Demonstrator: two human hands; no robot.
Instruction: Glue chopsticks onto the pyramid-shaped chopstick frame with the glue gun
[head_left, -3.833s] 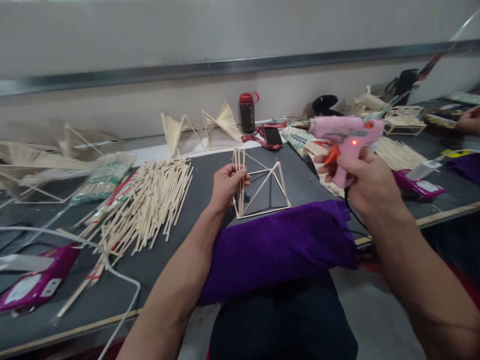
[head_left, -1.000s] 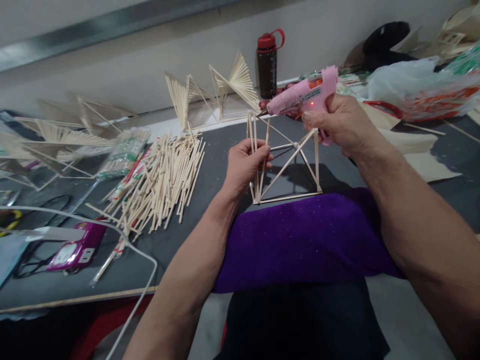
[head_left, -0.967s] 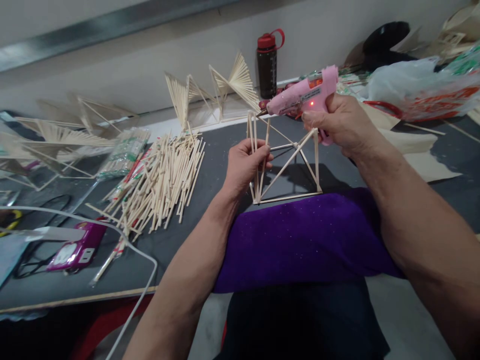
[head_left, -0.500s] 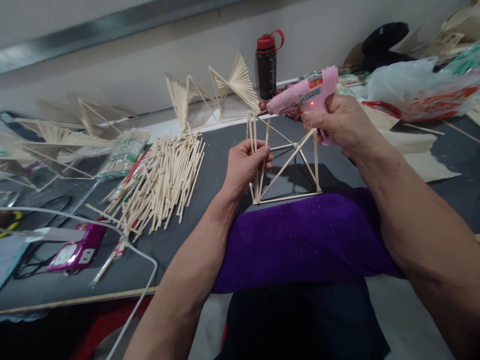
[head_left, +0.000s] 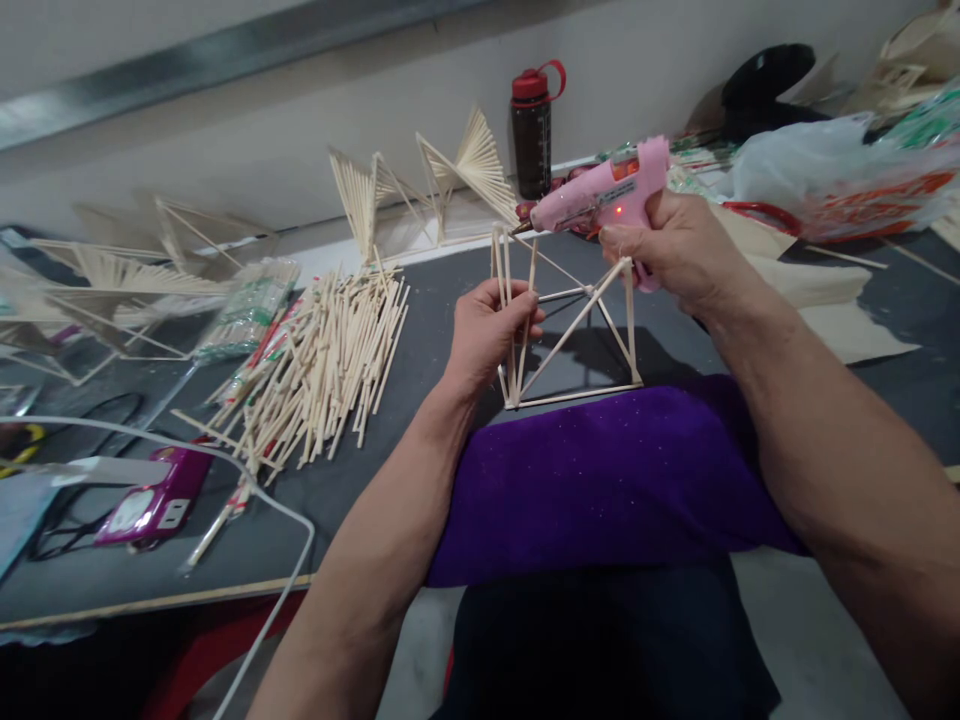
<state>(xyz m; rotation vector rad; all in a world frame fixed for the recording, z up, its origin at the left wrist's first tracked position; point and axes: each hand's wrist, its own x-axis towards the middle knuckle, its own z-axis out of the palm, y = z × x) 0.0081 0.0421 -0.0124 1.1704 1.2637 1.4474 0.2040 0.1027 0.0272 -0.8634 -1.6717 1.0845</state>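
Note:
A pink hot glue gun with a lit red light is gripped in my right hand. Its nozzle points left and down, close to the upper left corner of a frame of thin wooden sticks. That frame stands on the dark table in front of me, open-sided, with upright and slanting sticks. My left hand pinches the upright sticks at its left side between thumb and fingers. Whether the nozzle touches the joint I cannot tell.
A pile of loose wooden sticks lies left of my left arm. Fan-shaped stick models and a red-lidded bottle stand behind. A purple power strip and white cable are lower left, a purple cloth before me, plastic bags right.
The glue gun and my right hand have shifted slightly left and down, bringing the nozzle nearer the frame's upper left corner. My left hand keeps its hold.

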